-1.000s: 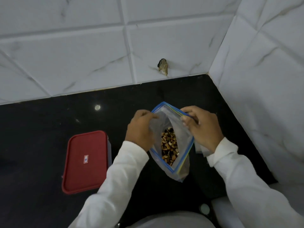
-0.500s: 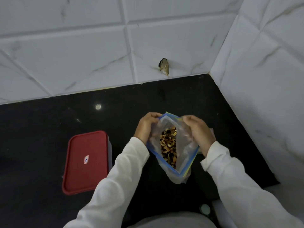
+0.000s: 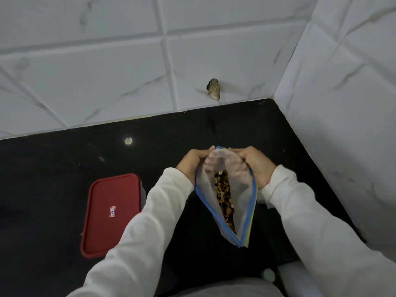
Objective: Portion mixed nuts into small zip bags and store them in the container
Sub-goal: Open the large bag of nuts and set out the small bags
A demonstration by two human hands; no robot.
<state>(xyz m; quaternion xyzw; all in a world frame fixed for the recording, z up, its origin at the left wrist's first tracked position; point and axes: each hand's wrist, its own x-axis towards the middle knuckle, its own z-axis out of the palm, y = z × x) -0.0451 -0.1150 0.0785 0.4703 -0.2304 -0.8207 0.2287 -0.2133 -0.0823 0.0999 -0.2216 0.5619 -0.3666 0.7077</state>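
A clear zip bag point(image 3: 241, 189) with a blue and yellow zip rim is held over the black counter, its mouth facing me. Mixed nuts point(image 3: 225, 202) show through the narrow opening. My left hand point(image 3: 191, 162) grips the left side of the rim near the far end. My right hand point(image 3: 256, 166) grips the right side. The two hands nearly meet at the bag's far tip. A container with a red lid point(image 3: 111, 213) sits shut on the counter to the left of my left sleeve.
The black counter point(image 3: 53, 179) ends at white tiled walls behind and on the right, forming a corner. A chipped hole point(image 3: 213, 90) marks the back wall. A bit of clear plastic point(image 3: 264, 199) shows under my right wrist.
Both hands have drawn closer together at the bag's far end, narrowing its mouth. The bag has shifted slightly toward me and stands more upright.
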